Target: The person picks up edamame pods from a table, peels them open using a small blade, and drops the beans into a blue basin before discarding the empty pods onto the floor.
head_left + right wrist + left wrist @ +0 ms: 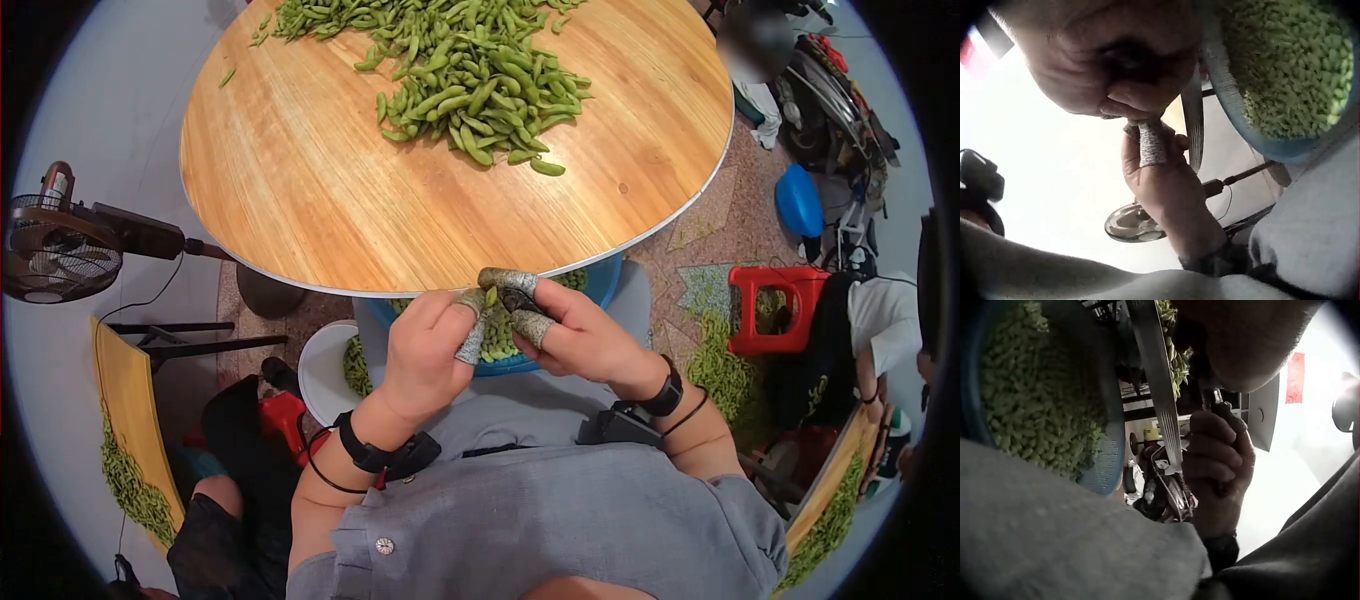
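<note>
Both hands meet above a blue basin (603,283) of shelled green beans (499,340), just below the table's near edge. Between the fingertips of the left hand (430,350) a green pod (491,297) is pinched. The right hand (580,335) has its wrapped fingers curled against the same spot; whether it also grips the pod is hidden. Grey wrapping covers thumb and finger ends on both hands. In the left wrist view the right hand (1216,453) is curled; in the right wrist view the left hand (1163,181) shows a wrapped thumb. Unopened pods (480,90) are heaped on the table.
The round wooden table (300,190) fills the top. A white bucket (318,375) stands left of the basin. To the left are a fan (65,245) and another person's leg (220,493); to the right are a red stool (775,310), a blue bowl (798,200) and pods on the floor (715,375).
</note>
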{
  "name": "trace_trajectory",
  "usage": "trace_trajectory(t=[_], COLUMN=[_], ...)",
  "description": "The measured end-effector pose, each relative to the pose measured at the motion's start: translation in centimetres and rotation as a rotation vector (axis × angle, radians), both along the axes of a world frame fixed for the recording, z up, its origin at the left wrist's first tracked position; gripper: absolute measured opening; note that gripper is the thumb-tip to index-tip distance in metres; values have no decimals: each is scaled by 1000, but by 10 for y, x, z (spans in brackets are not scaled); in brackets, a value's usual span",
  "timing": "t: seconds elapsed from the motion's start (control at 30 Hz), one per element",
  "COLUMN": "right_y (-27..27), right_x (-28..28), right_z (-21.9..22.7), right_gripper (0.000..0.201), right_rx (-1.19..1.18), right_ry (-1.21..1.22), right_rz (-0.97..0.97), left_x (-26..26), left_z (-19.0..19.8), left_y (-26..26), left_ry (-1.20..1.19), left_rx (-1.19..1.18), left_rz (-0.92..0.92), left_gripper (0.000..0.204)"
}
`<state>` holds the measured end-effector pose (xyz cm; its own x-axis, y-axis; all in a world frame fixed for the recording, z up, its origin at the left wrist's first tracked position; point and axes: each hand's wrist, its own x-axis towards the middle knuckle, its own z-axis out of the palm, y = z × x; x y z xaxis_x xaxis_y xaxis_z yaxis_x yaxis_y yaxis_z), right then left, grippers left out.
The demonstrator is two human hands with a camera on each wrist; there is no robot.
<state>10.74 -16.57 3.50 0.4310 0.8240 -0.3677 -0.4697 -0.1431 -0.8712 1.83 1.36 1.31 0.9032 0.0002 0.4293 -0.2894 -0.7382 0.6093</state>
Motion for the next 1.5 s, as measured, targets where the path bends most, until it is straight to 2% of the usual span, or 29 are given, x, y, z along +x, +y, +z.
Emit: trace_trajectory(t=[0.03, 0.07, 0.13, 0.2, 0.23, 0.27, 0.33, 0.37, 0.43, 0.47, 0.53, 0.57, 0.63, 0.77, 0.83, 0.87, 0.93, 0.97, 1.03, 1.07, 1.1, 1.13, 1.17, 1.2, 1.27, 1.33, 1.4, 1.47, 1.5], right_y=[0, 0, -1, -3, -4, -4, -4, -3, -2, -2, -3, -3, -3, -9, -14, -17, -22, -23, -24, -24, -23, -17, -22, -21, -18, -15, -14, -16, -15], right_x=[0, -1, -2, 0, 1, 2, 3, 2, -1, -1, -2, -3, -7, -11, -13, -14, -16, -15, -13, -15, -16, -17, -16, -16, -16, -17, -17, -16, -18], right_z=[-1, -2, -2, 3, 4, 4, 3, 5, 10, 10, 8, 8, 7, -6, -11, -14, -18, -18, -19, -37, -70, -75, -71, -65, -60, -58, -60, -65, -64], right_gripper=[42, 42, 42, 41, 40, 40, 40, 40, 40, 40, 39, 39, 38, 38, 38, 38, 38, 38, 32, 32, 28, 25, 23, 23, 25, 25, 25, 19, 19], right_rx=[7, 6, 90, 121, 152, 154, 103, 102, 31, 32, 31, 33, -7, -29, -19, -23, 27, 26, -57, -61, -45, -27, -182, -185, -320, -327, -333, -405, -404], right_ry=[113, 118, 360, 427, 493, 493, 432, 434, 312, 312, 199, 199, 23, -30, 22, 23, 87, 89, 33, 36, -311, -658, -691, -687, -861, -826, -799, -996, -997], right_rz=[2, -1, -25, 0, 28, 25, 17, 15, 25, 25, 2, 1, -27, -49, -83, -88, -79, -82, -119, -119, -192, -262, -187, -189, -139, -171, -200, -224, -222], left_x=[0, 1, 1, -2, -2, -2, 2, 3, 4, 6, 9, 9, 6, 3, -3, -4, -6, -6, -5, -6, -7, -7, -9, -10, -14, -17, -19, -20, -20], left_z=[0, -1, 1, 6, -4, -3, 1, 0, -1, 3, 14, 10, -5, -19, -15, -16, -18, -20, -24, -23, -20, -19, -21, -25, -26, -23, -33, -38, -38], left_y=[1, 3, 5, 7, 9, 8, 6, 6, 8, 8, 8, 6, 2, -9, -12, -14, -14, -13, -10, -13, -16, -18, -18, -17, -15, -13, -9, -6, -6], left_ry=[5, 27, 49, 703, 665, 668, 670, 673, 431, 432, 251, 251, 127, 35, 502, 504, 723, 726, 685, 688, 656, 625, 630, 664, 699, 878, 858, 836, 831], left_rx=[-1, -25, -48, -1260, -1528, -1526, -1199, -1200, -494, -493, 4, 6, 143, 63, -706, -709, -1311, -1312, -671, -676, -591, -506, -507, -548, -586, -759, -724, -688, -609], left_rz=[-2, -23, -47, -76, -239, -240, -145, -146, -84, -84, -55, -56, -20, -6, -48, -53, -145, -147, -186, -187, -225, -263, -266, -308, -348, -202, -145, -88, -18], left_gripper=[17, 15, 13, 15, 21, 21, 23, 23, 22, 22, 20, 20, 20, 17, 12, 12, 12, 12, 12, 12, 13, 14, 14, 13, 12, 14, 12, 10, 9])
